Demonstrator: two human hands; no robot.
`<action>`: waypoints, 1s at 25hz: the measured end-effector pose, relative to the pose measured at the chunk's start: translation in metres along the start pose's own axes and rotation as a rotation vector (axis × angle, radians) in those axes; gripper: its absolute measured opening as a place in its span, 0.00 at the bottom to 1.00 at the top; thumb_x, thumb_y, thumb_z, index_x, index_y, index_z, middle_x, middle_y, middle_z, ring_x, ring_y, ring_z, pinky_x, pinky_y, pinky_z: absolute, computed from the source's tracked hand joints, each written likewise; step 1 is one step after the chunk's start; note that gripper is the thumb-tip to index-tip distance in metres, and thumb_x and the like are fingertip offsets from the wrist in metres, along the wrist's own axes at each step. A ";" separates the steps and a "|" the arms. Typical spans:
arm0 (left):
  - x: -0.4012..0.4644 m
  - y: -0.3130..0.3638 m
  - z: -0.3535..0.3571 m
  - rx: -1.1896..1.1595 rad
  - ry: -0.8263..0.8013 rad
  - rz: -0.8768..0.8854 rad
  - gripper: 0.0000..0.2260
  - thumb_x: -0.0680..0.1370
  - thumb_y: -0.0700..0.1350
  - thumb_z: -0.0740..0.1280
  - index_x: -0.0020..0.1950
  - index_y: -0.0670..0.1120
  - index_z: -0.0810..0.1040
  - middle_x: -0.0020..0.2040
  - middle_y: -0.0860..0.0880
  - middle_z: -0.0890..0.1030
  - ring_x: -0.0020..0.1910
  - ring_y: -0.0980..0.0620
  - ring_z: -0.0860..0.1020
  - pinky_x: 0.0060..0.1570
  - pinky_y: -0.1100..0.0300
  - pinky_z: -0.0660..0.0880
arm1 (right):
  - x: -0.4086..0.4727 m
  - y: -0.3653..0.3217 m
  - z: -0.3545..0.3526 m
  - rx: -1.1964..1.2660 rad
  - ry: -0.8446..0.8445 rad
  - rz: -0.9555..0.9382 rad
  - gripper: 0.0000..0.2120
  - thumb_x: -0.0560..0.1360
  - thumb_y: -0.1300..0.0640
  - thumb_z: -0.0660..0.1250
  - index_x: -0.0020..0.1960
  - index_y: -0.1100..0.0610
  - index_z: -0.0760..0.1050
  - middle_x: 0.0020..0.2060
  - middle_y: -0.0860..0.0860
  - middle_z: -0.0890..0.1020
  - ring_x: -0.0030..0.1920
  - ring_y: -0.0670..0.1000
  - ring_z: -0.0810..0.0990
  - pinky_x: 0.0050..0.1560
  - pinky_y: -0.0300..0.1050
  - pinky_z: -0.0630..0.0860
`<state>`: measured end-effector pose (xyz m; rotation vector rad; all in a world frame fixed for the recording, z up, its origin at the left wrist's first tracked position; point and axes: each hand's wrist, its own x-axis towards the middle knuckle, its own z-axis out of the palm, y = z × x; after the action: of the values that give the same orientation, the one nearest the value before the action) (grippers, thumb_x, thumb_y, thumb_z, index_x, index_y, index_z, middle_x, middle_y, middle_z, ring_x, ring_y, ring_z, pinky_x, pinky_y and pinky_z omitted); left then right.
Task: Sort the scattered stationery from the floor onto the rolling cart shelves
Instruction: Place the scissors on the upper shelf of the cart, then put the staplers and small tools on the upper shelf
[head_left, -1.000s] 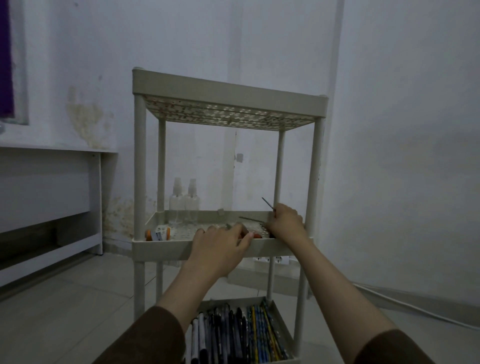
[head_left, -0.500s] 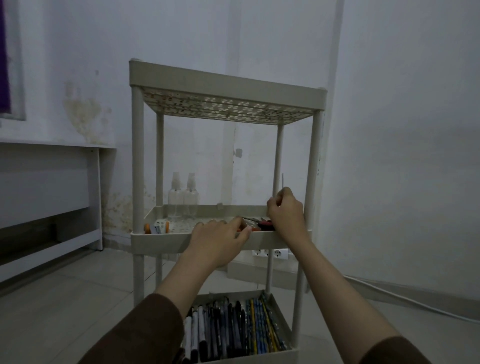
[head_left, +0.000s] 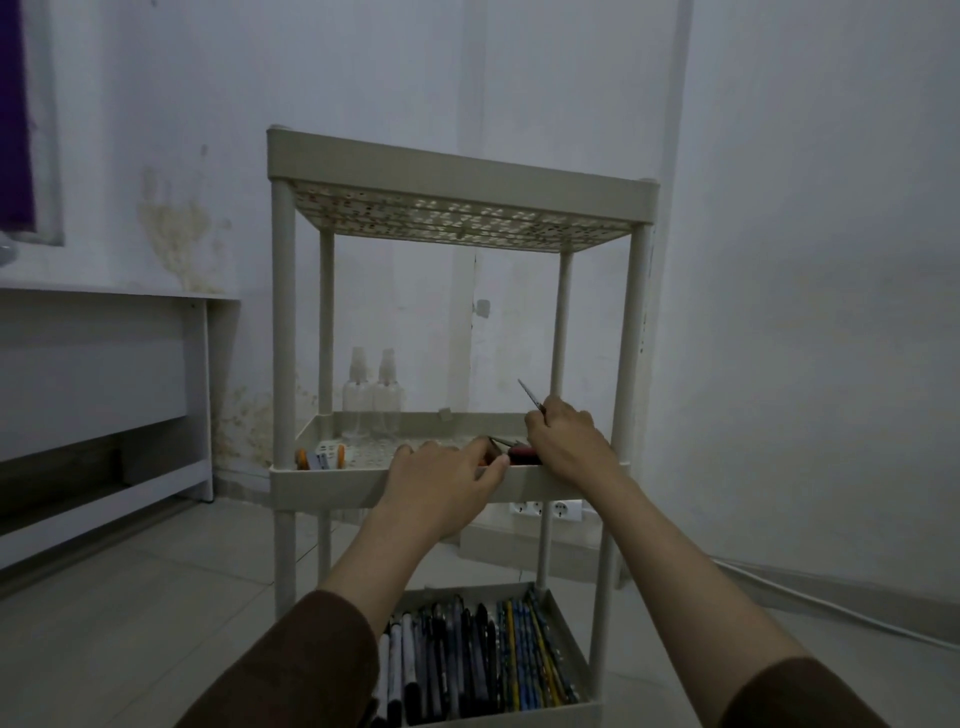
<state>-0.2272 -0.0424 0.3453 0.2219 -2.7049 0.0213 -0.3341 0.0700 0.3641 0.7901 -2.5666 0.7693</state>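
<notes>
Cream plastic, the rolling cart has three shelves, and over its middle shelf the right hand pinches one thin metal-tipped tool between curled fingers, its point tilted up and to the left. The left hand rests on that shelf's front rim, fingers bent over a dark red-handled item I cannot identify. Two clear spray bottles stand at the back of this shelf, small orange-and-white pieces lie at its front left corner, and the bottom shelf holds a packed row of pens and pencils, too many to count.
</notes>
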 end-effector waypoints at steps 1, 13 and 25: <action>0.001 0.001 0.001 0.007 0.001 -0.004 0.20 0.80 0.59 0.44 0.64 0.53 0.66 0.56 0.46 0.79 0.58 0.44 0.74 0.58 0.47 0.64 | 0.000 0.001 0.000 -0.005 0.019 -0.025 0.12 0.80 0.57 0.50 0.56 0.63 0.67 0.57 0.61 0.73 0.57 0.60 0.70 0.54 0.53 0.68; -0.033 -0.002 0.025 -0.195 0.576 0.194 0.15 0.78 0.43 0.61 0.65 0.41 0.70 0.66 0.44 0.70 0.69 0.47 0.62 0.70 0.56 0.56 | -0.060 0.000 -0.005 0.243 0.420 -0.435 0.12 0.79 0.61 0.54 0.50 0.61 0.76 0.48 0.54 0.77 0.51 0.52 0.72 0.52 0.41 0.64; -0.163 0.114 0.224 -0.541 0.161 0.401 0.10 0.73 0.41 0.56 0.45 0.45 0.77 0.53 0.47 0.77 0.58 0.49 0.68 0.59 0.58 0.63 | -0.294 0.192 0.080 0.326 -0.143 -0.159 0.10 0.77 0.63 0.56 0.46 0.58 0.76 0.39 0.46 0.77 0.42 0.44 0.74 0.45 0.34 0.68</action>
<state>-0.1917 0.0843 0.0758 -0.4604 -2.4397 -0.5401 -0.2310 0.2779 0.0881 1.1714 -2.4922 1.1323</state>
